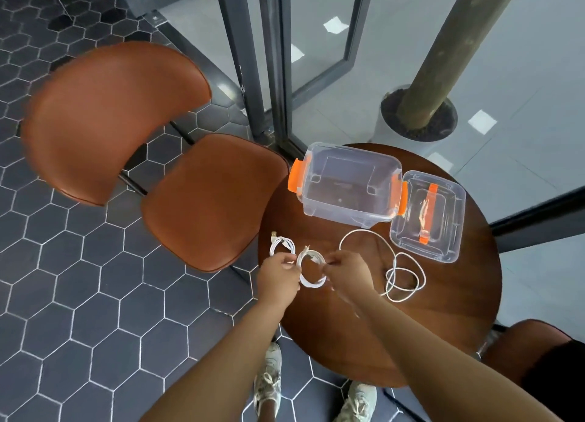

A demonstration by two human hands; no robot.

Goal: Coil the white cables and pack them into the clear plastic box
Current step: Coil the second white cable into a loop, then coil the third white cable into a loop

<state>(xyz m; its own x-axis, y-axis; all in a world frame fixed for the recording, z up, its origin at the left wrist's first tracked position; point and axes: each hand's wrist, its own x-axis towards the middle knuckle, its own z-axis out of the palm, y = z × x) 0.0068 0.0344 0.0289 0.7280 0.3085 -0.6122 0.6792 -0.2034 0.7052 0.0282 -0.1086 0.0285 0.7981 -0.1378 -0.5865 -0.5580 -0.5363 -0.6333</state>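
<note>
A dark hexagon-tiled floor (95, 295) meets a run of glass doors (316, 57), and a round wooden worktop (443, 326) stands beside a brown chair (205, 200), with a planter (418, 120) beyond it.

On the far side of the worktop the clear plastic box (354, 150) sits open, its orange latches hanging at both ends. Its lid (449, 206) lies just beside it on the right. Nothing appears to be inside the box.

There are three white cables. The first cable (280, 243) lies near the worktop's left edge, already wound into a small loop with its plug poking out at the top. The second cable (311, 282) is held above the worktop between the two hands as a neat round coil. The left hand (278, 276) pinches its left side with fingers curled. The right hand (348, 272) pinches its right side, seemingly working in the tail end, though the exact finger placement is too blurred to tell. The third cable (405, 276) sprawls loose on the worktop to the right, a long arc running up toward the box and a tangle of open loops near the lid.

By my reading the task is roughly at its middle. One cable is coiled and another looks nearly finished. The third cable is untouched, and no cable has gone into the box yet.
</note>
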